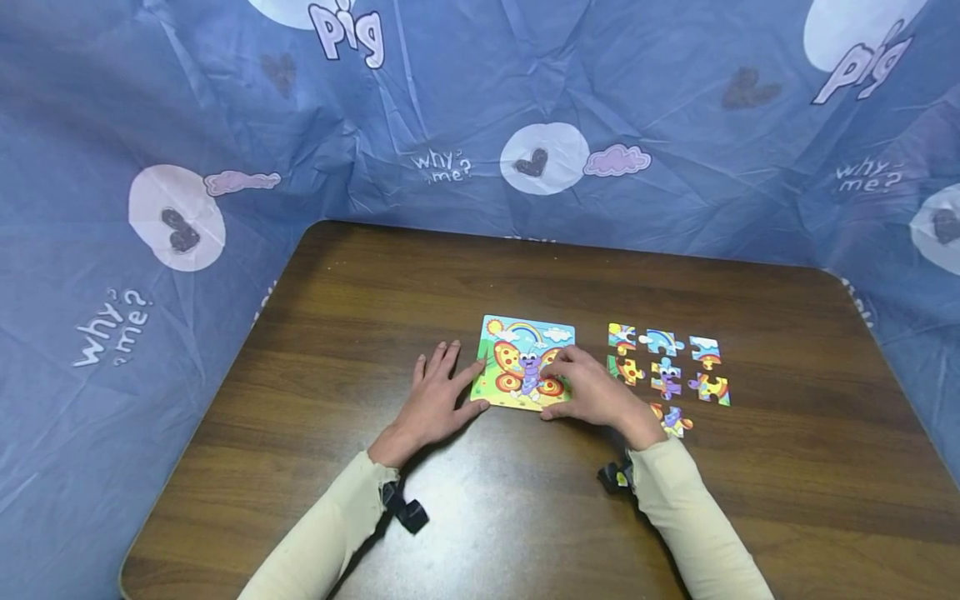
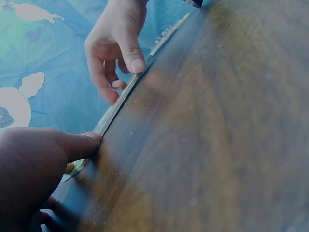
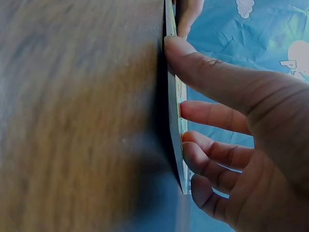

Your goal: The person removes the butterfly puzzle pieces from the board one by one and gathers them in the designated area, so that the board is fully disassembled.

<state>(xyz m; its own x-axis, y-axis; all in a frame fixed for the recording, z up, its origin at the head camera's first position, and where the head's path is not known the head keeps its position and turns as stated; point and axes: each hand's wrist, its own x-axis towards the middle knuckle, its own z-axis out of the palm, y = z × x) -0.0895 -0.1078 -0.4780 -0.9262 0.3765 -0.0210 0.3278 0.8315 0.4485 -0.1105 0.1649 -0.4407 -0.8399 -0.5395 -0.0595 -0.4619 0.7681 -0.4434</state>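
A square puzzle board [image 1: 517, 395] with a butterfly, sun and rainbow picture lies on the table. At its left side, my left hand [image 1: 433, 402] touches the edge with thumb and index finger, its other fingers spread over the tabletop. The right hand [image 1: 592, 389] holds the lower right of the board, thumb on the near edge and bent fingers on the top. In the right wrist view, that thumb and the fingertips [image 3: 189, 110] meet the board's thin edge [image 3: 173, 101]. Whether a loose piece is under the right fingers cannot be seen.
Several loose puzzle pieces [image 1: 666, 379] lie in rows right of the board, close to the right forearm. The brown wooden table [image 1: 337, 317] has rounded corners. Blue printed cloth [image 1: 465, 100] hangs behind and beside it. Black straps with small devices [image 1: 405, 508] sit on both wrists.
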